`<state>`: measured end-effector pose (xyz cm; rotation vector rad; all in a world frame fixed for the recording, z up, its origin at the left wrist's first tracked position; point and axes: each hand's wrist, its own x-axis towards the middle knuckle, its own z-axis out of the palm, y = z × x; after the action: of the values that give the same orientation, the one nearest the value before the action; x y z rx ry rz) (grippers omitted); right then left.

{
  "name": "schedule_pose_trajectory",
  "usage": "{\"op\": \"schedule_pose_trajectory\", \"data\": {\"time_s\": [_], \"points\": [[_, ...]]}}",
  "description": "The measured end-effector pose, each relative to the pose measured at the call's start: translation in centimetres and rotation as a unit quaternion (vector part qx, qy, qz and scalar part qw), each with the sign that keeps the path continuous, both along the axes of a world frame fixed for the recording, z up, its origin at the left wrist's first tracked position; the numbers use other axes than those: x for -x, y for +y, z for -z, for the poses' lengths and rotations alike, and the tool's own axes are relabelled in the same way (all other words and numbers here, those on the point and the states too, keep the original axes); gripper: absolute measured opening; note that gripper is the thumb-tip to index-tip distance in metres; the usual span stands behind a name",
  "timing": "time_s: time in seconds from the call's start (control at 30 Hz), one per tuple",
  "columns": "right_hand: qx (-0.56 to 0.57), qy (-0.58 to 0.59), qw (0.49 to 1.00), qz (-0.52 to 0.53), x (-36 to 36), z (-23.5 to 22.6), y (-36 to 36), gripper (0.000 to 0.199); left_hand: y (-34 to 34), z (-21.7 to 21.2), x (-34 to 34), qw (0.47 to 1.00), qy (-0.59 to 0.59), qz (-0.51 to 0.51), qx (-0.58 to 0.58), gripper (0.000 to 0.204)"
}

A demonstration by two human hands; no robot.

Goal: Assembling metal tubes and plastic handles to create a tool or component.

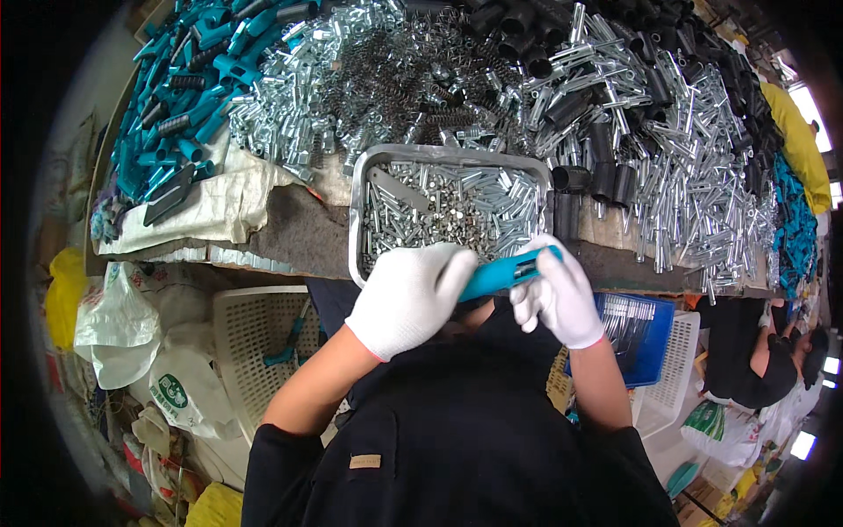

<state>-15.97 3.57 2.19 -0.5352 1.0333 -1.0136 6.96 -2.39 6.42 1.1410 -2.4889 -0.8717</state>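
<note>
The metal tray (pixel 356 220) sits at the front of the desk (pixel 307 218), filled with short metal pins (pixel 500 198) and small nut-like pieces (pixel 457 215); a flat grey plate (pixel 399 191) lies on top at its left. Below and left of the tray, a white perforated basket (pixel 239 325) holds a teal tool (pixel 288 350). Below and right of it, a blue bin (pixel 659 347) contains slender metal rods (pixel 622 323), with another white basket (pixel 681 364) beside the bin. Behind the tray are heaped dark springs (pixel 386 83); teal parts (pixel 189 97) are piled to its far left, black tubes (pixel 606 171) and silver rods (pixel 689 176) to its right.

Both hands wear white gloves, just in front of the tray, with a teal handle (pixel 492 277) between them. The person's left hand (pixel 411 297) is closed around the handle's left end. The right hand (pixel 566 299) grips the slotted right end with thumb and finger, its remaining fingers loosely curled.
</note>
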Motion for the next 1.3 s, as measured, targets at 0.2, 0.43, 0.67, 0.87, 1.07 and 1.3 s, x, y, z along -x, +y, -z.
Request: {"op": "schedule_pose_trajectory", "data": {"time_s": [0.2, 0.43, 0.67, 0.87, 1.07, 1.3], "points": [[0.039, 0.063, 0.996, -0.043, -2.2, -0.1, -0.5, 0.019, -0.4, 1.0, -0.6, 0.885, 0.202, -0.021, -0.419, 0.042], [0.243, 0.606, 0.757, -0.03, -2.1, 0.6, -3.3, 0.014, -0.2, 1.8, -2.2, 0.92, 0.193, -0.147, -0.306, 0.043], [0.286, 0.702, 0.652, 0.02, -2.1, 2.1, -3.9, 0.008, 0.0, 2.6, -2.4, 0.936, 0.182, -0.169, -0.248, 0.043], [0.164, 0.377, 0.893, 0.181, -2.4, 0.1, -4.7, 0.014, 0.3, 1.0, -2.0, 0.907, 0.201, -0.141, -0.342, 0.044], [0.261, 0.075, 0.962, -0.012, -3.2, -0.3, -5.9, 0.013, 0.9, -0.3, -0.5, 0.918, 0.176, -0.082, -0.346, 0.042], [0.285, 0.119, 0.95, -0.055, -3.6, -1.6, -6.1, 0.01, 1.1, 0.3, -0.6, 0.803, 0.244, -0.086, -0.538, 0.053]]}}
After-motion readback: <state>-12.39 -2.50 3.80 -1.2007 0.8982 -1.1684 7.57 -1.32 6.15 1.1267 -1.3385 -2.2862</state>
